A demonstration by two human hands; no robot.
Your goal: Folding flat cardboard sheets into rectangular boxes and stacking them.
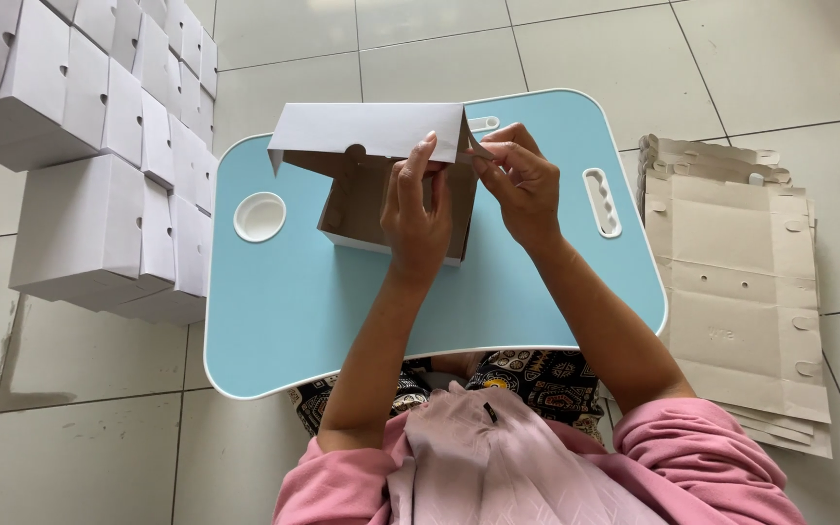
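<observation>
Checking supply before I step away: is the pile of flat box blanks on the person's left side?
No, the flat box blanks lie on the floor to the person's right; folded white boxes are stacked on the left.

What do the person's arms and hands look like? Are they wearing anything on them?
Both hands are bare: no gloves, rings or watch show on the left hand or the right hand. The fingers have fairly long, plain nails. The forearms are uncovered, because the pink sleeves are pushed up near the elbows. The sleeves are soft, plain cloth with no pattern.

Box on tray table, flat blanks right
</observation>
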